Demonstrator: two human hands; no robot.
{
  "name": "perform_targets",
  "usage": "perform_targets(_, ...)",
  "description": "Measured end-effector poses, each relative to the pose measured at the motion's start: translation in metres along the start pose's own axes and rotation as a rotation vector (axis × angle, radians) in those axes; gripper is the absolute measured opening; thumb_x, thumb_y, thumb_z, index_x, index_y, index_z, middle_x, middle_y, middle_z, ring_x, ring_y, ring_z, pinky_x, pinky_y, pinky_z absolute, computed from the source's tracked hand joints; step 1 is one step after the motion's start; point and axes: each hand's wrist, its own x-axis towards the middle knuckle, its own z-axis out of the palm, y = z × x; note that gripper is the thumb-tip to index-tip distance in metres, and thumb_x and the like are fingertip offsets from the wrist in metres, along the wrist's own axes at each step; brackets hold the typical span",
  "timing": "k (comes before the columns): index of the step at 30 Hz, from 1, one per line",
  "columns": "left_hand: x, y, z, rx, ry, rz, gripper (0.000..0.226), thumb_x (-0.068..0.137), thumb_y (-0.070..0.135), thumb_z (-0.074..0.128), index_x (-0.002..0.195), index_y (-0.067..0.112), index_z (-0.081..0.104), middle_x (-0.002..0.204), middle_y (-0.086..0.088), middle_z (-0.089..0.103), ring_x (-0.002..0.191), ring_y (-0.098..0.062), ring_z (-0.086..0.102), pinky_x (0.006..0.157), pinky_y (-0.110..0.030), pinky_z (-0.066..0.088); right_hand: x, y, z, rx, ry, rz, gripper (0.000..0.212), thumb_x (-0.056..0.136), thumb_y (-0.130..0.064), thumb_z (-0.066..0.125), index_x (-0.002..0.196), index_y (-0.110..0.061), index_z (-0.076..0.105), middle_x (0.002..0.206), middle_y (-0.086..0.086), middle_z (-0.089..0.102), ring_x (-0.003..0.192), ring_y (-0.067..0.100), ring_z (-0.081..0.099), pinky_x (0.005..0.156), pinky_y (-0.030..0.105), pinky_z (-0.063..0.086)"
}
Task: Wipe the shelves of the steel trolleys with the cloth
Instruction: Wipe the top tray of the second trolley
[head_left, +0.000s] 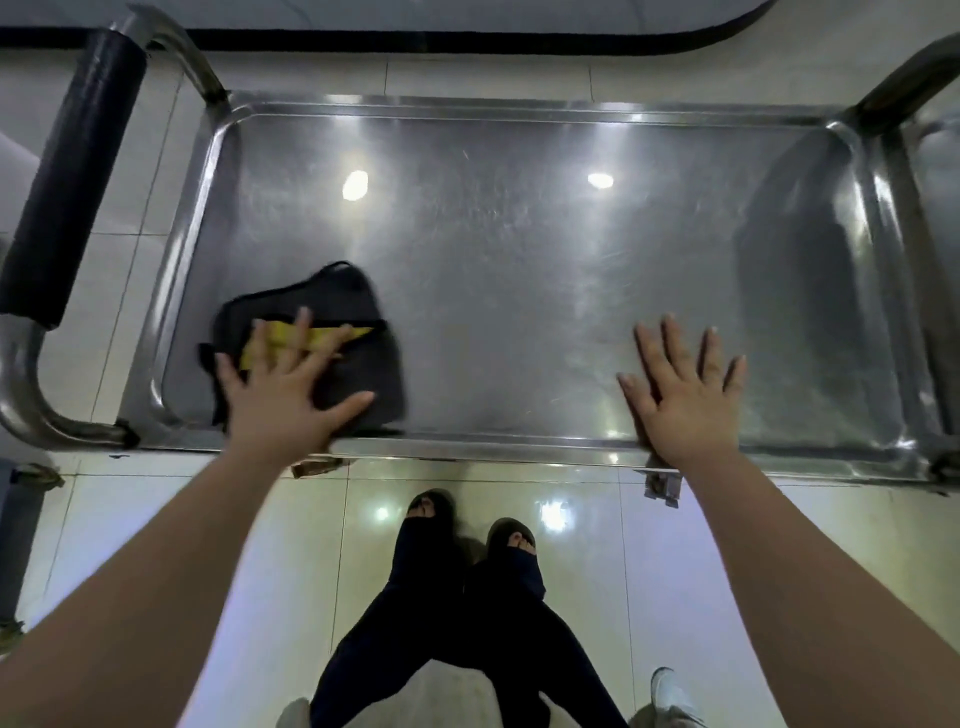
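Both forearms reach up from me — my left hand (291, 384) lies flat, fingers spread, on the dark cloth (332, 332) at the shelf's (519, 249) near-left corner, my right hand (685, 395) splayed bare on steel — the bunched cloth could slip free mid-stroke.

- The top shelf of the steel trolley (519, 249) was a shallow tray with a raised, rounded rim, and its scuffed surface reflected two ceiling lights.
- A dark cloth (343, 338) with a yellow strip lay crumpled at the shelf's near left corner, its edges blurred.
- The left hand (283, 384) lay flat on the cloth, fingers spread.
- The right hand (685, 395) rested palm down, directly on the bare steel near the front rim, well apart from the cloth.
- A dark patch at the shelf's right end was probably a reflection rather than an object.
- The trolley stood on a glossy tiled floor (649, 571).
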Motion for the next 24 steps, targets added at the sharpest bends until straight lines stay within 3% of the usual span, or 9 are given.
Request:
perform_targets(3,0.004,-0.045,-0.009,-0.024,-0.021,-0.110,0.092,0.061,0.099,0.016,0.146,0.064,0.007,0.162,0.020,-0.008,0.150,-0.029,-0.010,0.113,-0.068,-0.002,-0.001,-0.004,0.004,0.001,0.013,0.004,0.059,0.085,-0.076,-0.007,0.139,-0.059,-0.025,0.158,-0.021,-0.018,0.149,0.030,-0.016,0.115,0.054,-0.016)
perform_targets(6,0.003,-0.026,-0.005,-0.015,-0.011,-0.122,0.093,0.061,0.100,0.011,0.146,0.063,0.005,0.164,0.015,-0.004,0.149,-0.035,-0.009,0.111,-0.071,0.000,0.000,-0.004,0.007,-0.029,0.026,0.003,0.060,0.090,-0.072,-0.005,0.146,-0.054,-0.020,0.159,-0.017,-0.020,0.148,0.032,-0.020,0.115,0.056,-0.017)
perform_targets(11,-0.002,0.103,0.015,0.033,-0.007,0.066,0.090,0.062,0.099,0.009,0.144,0.065,-0.004,0.163,0.012,-0.012,0.147,-0.041,-0.013,0.109,-0.073,-0.005,0.000,0.003,0.008,-0.043,0.009,-0.004,0.058,0.094,-0.068,-0.003,0.146,-0.051,-0.021,0.159,-0.016,-0.023,0.147,0.032,-0.024,0.114,0.058,-0.017)
perform_targets(16,-0.020,0.226,0.031,0.049,-0.042,0.284,0.087,0.067,0.097,0.005,0.146,0.061,-0.003,0.164,0.010,-0.013,0.145,-0.042,-0.024,0.104,-0.074,-0.012,0.002,0.011,0.003,0.018,0.011,0.004,0.056,0.097,-0.064,0.008,0.149,-0.052,-0.010,0.162,-0.019,-0.012,0.148,0.026,-0.020,0.115,0.055,-0.017)
perform_targets(20,-0.013,0.193,0.026,0.040,0.016,0.277,0.084,0.069,0.097,0.015,0.145,0.063,0.001,0.164,0.014,-0.007,0.148,-0.034,-0.018,0.109,-0.070,-0.011,0.004,0.013,0.002,-0.009,-0.001,-0.006,0.056,0.096,-0.066,0.005,0.146,-0.054,-0.017,0.160,-0.020,-0.018,0.148,0.026,-0.022,0.115,0.053,-0.019)
perform_targets(24,0.000,0.109,0.013,0.005,0.021,0.097,0.083,0.065,0.099,0.012,0.141,0.070,-0.003,0.163,0.018,-0.006,0.150,-0.032,-0.011,0.112,-0.069,-0.006,0.004,0.007,0.004,-0.012,0.003,-0.012,0.056,0.095,-0.066,-0.001,0.146,-0.052,-0.020,0.155,-0.021,-0.027,0.146,0.027,-0.025,0.114,0.054,-0.021)
